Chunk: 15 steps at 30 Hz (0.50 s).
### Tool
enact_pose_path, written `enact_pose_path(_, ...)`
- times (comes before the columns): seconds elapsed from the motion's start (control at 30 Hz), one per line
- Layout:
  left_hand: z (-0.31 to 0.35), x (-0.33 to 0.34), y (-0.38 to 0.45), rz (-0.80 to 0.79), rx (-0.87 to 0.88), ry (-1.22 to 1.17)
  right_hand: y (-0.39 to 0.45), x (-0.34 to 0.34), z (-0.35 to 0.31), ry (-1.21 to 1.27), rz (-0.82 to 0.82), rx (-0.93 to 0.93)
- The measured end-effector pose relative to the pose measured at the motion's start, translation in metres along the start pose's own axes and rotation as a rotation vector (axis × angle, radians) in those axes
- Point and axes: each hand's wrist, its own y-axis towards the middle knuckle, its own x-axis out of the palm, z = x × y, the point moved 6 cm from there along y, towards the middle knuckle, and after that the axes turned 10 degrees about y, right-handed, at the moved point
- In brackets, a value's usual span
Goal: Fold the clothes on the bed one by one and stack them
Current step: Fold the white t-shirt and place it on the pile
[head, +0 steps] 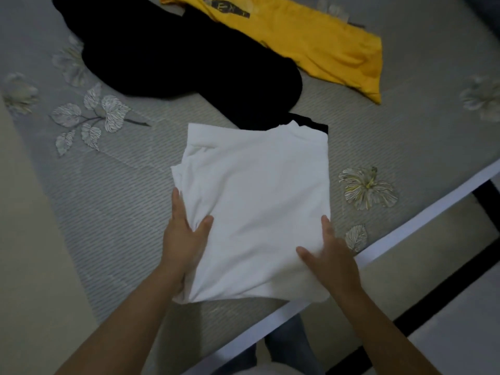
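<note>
We see a folded white cotton garment [257, 209], roughly square, lying on the grey bed cover printed with pale leaves and flowers [113, 190], close to the bed's near white edge [422, 215]. Our left hand [186, 234] grips the garment's left side: the thumb lies on top of the cloth while the fingers run along and under the edge, bunching the fabric a little between them. Our right hand [328, 255] holds the lower right side in much the same way, thumb pressed on the top surface and fingers along the edge; how far those fingers curl beneath we cannot tell. The near corners of the garment reach the bed's edge, between our two forearms.

Beyond the fingertips of both hands, a narrow strip of folded black cloth [311, 124] peeks out from under the white garment's far edge. Further out from the left hand sprawls a loose black garment [173, 58], unfolded, touching the white one's far side. Past the right hand, well away from it, a crumpled yellow T-shirt with a dark printed patch [303, 36] lies stretched across the bed, its end overlapped by the black one
</note>
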Motion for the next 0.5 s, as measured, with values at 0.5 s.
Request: enact_pose_path(0.5, 0.035, 0.000, -0.017, 0.019, 0.065, 0.020, 0.037, -0.018, -0.015, 0.236, -0.022, 0.003)
